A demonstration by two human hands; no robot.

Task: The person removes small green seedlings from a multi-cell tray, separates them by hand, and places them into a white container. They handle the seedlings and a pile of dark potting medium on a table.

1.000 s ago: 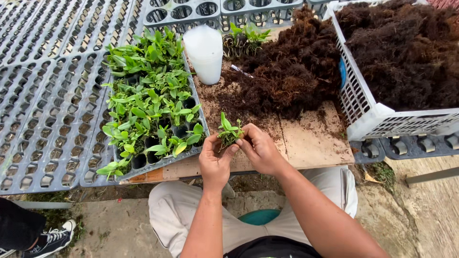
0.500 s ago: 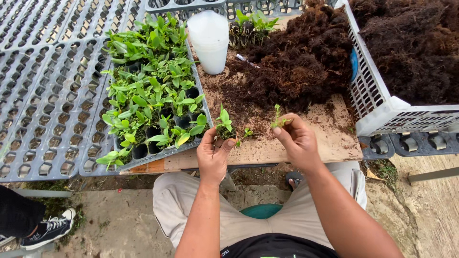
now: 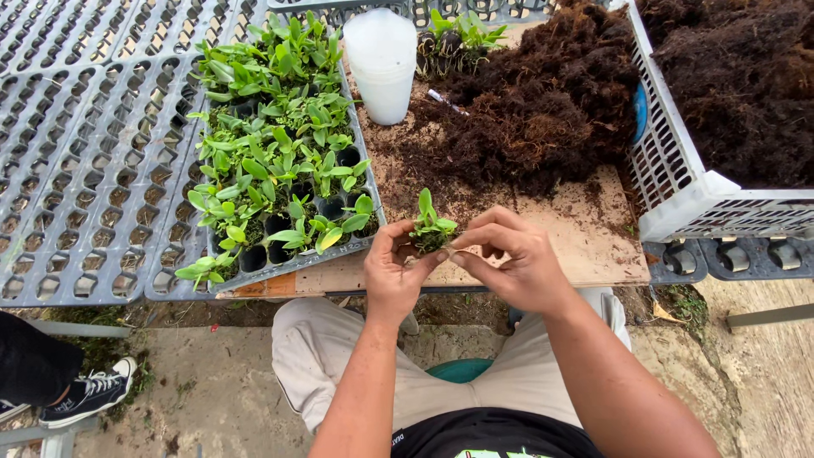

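Right hand (image 3: 517, 267) back at the seedling (image 3: 432, 227) after a brief reach away; both hands' fingers pinch its root ball, left hand (image 3: 392, 271) steadying, over the counter (image 3: 585, 246) edge, 6 o'clock of the fibre pile (image 3: 526, 119). Wrapping appears under way.

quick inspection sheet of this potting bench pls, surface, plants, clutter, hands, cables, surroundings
surface: wooden board strewn with brown crumbs, lying on grey cell trays
job's things: small green seedling pinched between both hands; tray of seedlings to the left, some cells bare; heap of brown fibre on the board
clutter: white plastic cups stacked upside down; white crate full of fibre; a few potted seedlings behind
grippers: left hand and right hand both grip the seedling's base
cables: nothing seen
surroundings: concrete ground; another person's dark shoe at lower left
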